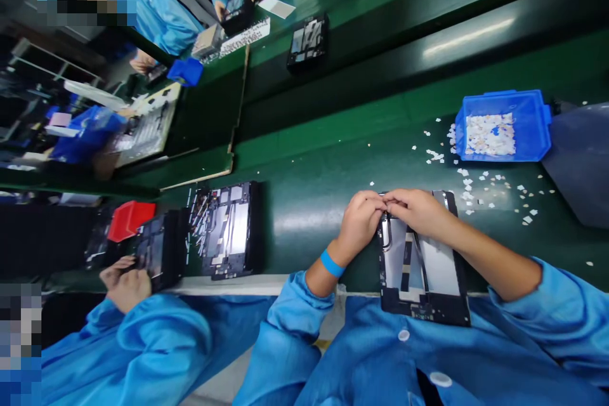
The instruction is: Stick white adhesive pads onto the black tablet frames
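A flat black open tablet shell with silver plates [421,273] lies on the green belt table [304,203], right at its near edge. The left hand [359,222] and right hand [419,210] meet at its far end, fingers curled tight, pinching something too small to see. It could slip from the fingers. A blue plastic bin of white scraps [499,125] sits near.

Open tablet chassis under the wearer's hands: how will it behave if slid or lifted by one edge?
The tablet chassis looks flat and rigid, so it would probably slide rather than tip or roll on the green belt. Its insides are exposed, with a thin strip where the left hand and right hand meet, so probably fragile. Its near end overhangs the edge; a push toward the person could drop it.
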Motion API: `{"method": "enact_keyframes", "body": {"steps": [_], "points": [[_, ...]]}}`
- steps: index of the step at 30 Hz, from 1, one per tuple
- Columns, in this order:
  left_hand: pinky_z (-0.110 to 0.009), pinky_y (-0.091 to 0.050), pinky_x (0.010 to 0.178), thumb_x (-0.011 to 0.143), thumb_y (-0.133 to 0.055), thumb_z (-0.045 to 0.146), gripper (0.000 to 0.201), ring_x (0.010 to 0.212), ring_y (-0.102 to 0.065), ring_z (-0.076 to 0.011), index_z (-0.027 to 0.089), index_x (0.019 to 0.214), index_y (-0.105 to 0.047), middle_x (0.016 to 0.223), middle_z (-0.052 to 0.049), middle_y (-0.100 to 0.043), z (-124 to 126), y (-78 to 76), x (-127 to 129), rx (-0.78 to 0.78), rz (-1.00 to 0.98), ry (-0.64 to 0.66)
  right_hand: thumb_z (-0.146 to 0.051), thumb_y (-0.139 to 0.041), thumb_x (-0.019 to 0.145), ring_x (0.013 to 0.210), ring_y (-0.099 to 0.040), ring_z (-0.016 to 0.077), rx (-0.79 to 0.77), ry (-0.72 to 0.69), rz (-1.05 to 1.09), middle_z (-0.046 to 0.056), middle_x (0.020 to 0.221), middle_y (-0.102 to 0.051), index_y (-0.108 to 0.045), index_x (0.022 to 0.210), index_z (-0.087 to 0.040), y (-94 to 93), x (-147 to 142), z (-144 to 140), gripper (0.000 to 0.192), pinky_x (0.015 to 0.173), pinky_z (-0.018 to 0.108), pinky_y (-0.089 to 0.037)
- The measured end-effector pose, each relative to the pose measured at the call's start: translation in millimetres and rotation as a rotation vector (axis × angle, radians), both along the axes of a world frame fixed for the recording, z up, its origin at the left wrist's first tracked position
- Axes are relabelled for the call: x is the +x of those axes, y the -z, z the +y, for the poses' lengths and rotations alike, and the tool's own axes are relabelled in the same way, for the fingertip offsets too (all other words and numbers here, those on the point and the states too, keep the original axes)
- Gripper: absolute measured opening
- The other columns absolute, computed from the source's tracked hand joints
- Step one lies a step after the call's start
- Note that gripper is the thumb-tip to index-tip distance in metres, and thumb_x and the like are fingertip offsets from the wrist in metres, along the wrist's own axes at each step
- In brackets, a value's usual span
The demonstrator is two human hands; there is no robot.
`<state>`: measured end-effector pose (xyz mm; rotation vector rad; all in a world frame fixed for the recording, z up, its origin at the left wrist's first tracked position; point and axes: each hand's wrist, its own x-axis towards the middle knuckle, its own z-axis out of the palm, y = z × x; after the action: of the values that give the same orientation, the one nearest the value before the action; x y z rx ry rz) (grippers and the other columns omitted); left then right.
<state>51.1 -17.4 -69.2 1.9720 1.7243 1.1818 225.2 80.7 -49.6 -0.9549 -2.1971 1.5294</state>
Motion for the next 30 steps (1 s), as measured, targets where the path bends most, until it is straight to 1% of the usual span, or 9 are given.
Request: {"method": "enact_keyframes", "body": {"steps": [3,7,10,13,17,20,23,26,30], "points": [[-0.03,-0.057,0.079,0.098,-0.066,0.018,0.006,0.093,-0.068,-0.0177,0.021,0.102,-0.07,0.101,-0.006,-0.069,-5.1,-5.9,5.9,-0.07,-0.134,-0.152,-0.029,-0.063,0.089,0.075,-0.073,0.0191,-0.054,0.088,-0.027,0.0,0.085,-0.081,-0.079,0.093,-0.024,1.4,-1.0,-5.1,0.016,0.067,0.029,-0.051],[-0.027,-0.054,0.074,0.095,-0.068,0.022,0.02,0.079,-0.067,-0.0145,0.021,0.115,-0.073,0.097,-0.004,-0.074,-15.8,-15.7,16.9,-0.315,-0.33,-0.195,-0.03,-0.063,0.093,0.08,-0.075,0.0189,-0.009,0.142,-0.001,0.0,0.089,-0.081,-0.078,0.095,-0.025,5.6,5.1,-10.0,0.016,0.07,0.029,-0.051],[-0.026,-0.053,0.072,0.094,-0.068,0.025,0.015,0.078,-0.068,-0.0148,0.02,0.105,-0.077,0.094,-0.004,-0.076,-15.5,-17.8,22.2,-0.415,-0.459,-0.246,-0.027,-0.063,0.095,0.085,-0.075,0.0203,0.141,0.144,0.01,0.002,0.092,-0.081,-0.078,0.098,-0.025,8.5,7.7,-14.1,0.016,0.076,0.031,-0.052],[-0.026,-0.053,0.07,0.092,-0.067,0.026,0.014,0.077,-0.069,-0.0151,0.018,0.097,-0.077,0.089,-0.004,-0.078,-10.2,-16.5,24.1,-0.487,-0.658,-0.309,-0.028,-0.067,0.095,0.086,-0.074,0.0233,0.375,0.222,-0.05,0.006,0.091,-0.079,-0.076,0.099,-0.021,9.4,9.9,-22.5,0.012,0.078,0.033,-0.052],[-0.025,-0.052,0.07,0.089,-0.07,0.028,0.014,0.077,-0.07,-0.015,0.017,0.095,-0.077,0.088,-0.004,-0.078,-9.5,-15.8,27.1,-0.479,-0.759,-0.317,-0.031,-0.06,0.102,0.087,-0.072,0.0254,0.591,0.178,-0.133,0.009,0.091,-0.076,-0.073,0.094,-0.02,9.6,12.2,-33.4,0.018,0.079,0.035,-0.051],[-0.025,-0.05,0.067,0.089,-0.072,0.032,0.016,0.073,-0.067,-0.0146,0.018,0.094,-0.077,0.084,-0.003,-0.077,-14.3,-16.7,30.2,-0.481,-0.756,-0.318,-0.028,-0.058,0.102,0.087,-0.072,0.0246,0.598,0.156,-0.116,0.009,0.095,-0.078,-0.075,0.099,-0.02,10.8,12.0,-35.1,0.019,0.08,0.034,-0.051],[-0.026,-0.05,0.069,0.089,-0.072,0.032,0.015,0.075,-0.067,-0.015,0.018,0.091,-0.078,0.086,-0.004,-0.077,-18.6,-17.3,31.9,-0.444,-0.653,-0.337,-0.026,-0.058,0.1,0.086,-0.073,0.0238,0.554,0.163,-0.105,0.007,0.094,-0.079,-0.076,0.099,-0.022,11.9,9.2,-35.3,0.019,0.077,0.033,-0.05],[-0.027,-0.049,0.071,0.089,-0.071,0.029,0.013,0.077,-0.065,-0.0152,0.019,0.091,-0.079,0.088,-0.004,-0.076,-20.0,-16.9,32.3,-0.413,-0.56,-0.343,-0.025,-0.058,0.095,0.082,-0.072,0.0222,0.491,0.208,-0.114,0.005,0.087,-0.079,-0.075,0.09,-0.023,10.3,4.2,-36.8,0.017,0.073,0.031,-0.048],[-0.025,-0.046,0.065,0.089,-0.07,0.03,0.014,0.07,-0.061,-0.0138,0.019,0.091,-0.078,0.08,-0.002,-0.072,-18.5,-16.5,31.4,-0.472,-0.619,-0.327,-0.022,-0.058,0.087,0.071,-0.067,0.0198,0.423,0.243,-0.14,0.003,0.075,-0.073,-0.066,0.074,-0.024,-2.5,12.1,-20.8,0.015,0.066,0.031,-0.043]]}}
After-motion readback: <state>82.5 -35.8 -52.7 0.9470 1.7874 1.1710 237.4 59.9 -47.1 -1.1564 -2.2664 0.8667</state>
